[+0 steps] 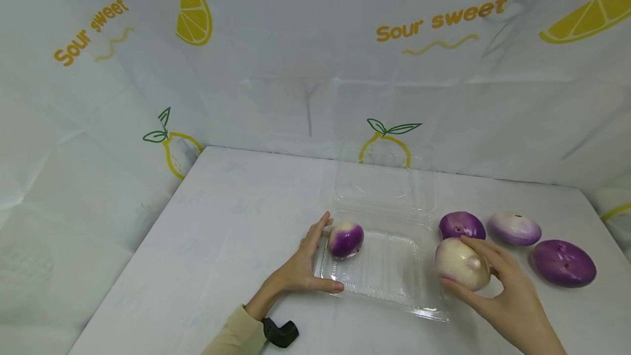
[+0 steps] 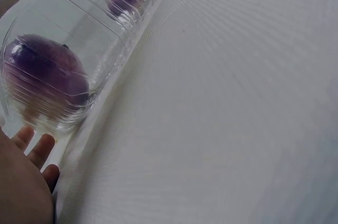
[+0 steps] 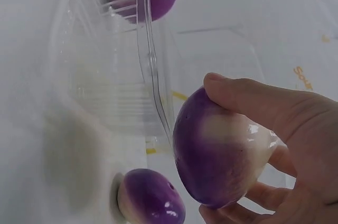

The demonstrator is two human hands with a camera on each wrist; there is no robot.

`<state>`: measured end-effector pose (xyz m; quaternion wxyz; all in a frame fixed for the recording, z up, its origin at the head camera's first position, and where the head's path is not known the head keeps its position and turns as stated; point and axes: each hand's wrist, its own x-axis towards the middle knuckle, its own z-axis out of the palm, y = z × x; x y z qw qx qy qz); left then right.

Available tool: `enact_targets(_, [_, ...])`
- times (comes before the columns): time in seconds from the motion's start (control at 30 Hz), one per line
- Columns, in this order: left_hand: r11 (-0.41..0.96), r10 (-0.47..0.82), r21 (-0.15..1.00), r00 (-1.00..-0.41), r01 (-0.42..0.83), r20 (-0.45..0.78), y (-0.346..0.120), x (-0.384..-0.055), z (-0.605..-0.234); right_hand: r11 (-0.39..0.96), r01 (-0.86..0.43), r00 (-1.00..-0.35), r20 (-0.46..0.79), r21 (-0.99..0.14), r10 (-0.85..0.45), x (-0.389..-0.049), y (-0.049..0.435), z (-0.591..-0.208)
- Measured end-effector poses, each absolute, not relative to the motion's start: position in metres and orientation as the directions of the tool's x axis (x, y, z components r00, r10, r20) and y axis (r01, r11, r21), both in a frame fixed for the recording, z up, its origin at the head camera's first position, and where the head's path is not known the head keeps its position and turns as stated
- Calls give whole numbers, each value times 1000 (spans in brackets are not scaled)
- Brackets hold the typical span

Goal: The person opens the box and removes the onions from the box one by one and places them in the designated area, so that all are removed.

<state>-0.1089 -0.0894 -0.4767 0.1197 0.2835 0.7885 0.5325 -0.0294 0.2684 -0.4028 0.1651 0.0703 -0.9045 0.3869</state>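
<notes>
My right hand (image 1: 512,284) grips a glossy purple-and-white onion (image 1: 462,264) between thumb and fingers, beside the right end of a clear plastic clamshell box (image 1: 384,264). In the right wrist view the purple side of this held onion (image 3: 211,145) faces the camera. At the box's left end, my left hand (image 1: 300,267) lies with fingers spread along the side and thumb at the front rim. Inside that end sits another onion (image 1: 346,240), seen through the plastic in the left wrist view. The box's lid (image 1: 384,179) stands folded back behind it.
Right of the box lie a purple onion (image 1: 455,224), a paler onion (image 1: 514,228) and a dark purple onion (image 1: 563,263). A black strap-like piece (image 1: 281,333) shows by the left wrist. A lemon-print sheet (image 1: 276,97) hangs behind the white table (image 1: 197,234).
</notes>
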Motion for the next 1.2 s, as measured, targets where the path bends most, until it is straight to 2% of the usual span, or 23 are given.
enact_targets(0.27, [265,575,907,-809,327,124,-90,-109,-476,715,-208,-936,348,-668,53,-24,294,-415])
enact_targets(0.57, [281,567,906,-817,316,108,-90,-109,-477,752,-94,-956,271,-653,116,-23,321,-436])
enact_targets(0.77, [290,563,905,-821,310,100,-90,-108,-476,770,-5,-975,173,-638,137,-26,330,-442])
enact_targets(1.0, [296,561,904,-822,307,96,-89,-108,-475,789,-48,-964,234,-613,124,-29,333,-452])
enact_targets(1.2, [298,562,901,-821,315,101,-89,-108,-476,787,-19,-981,165,-617,105,-31,335,-451])
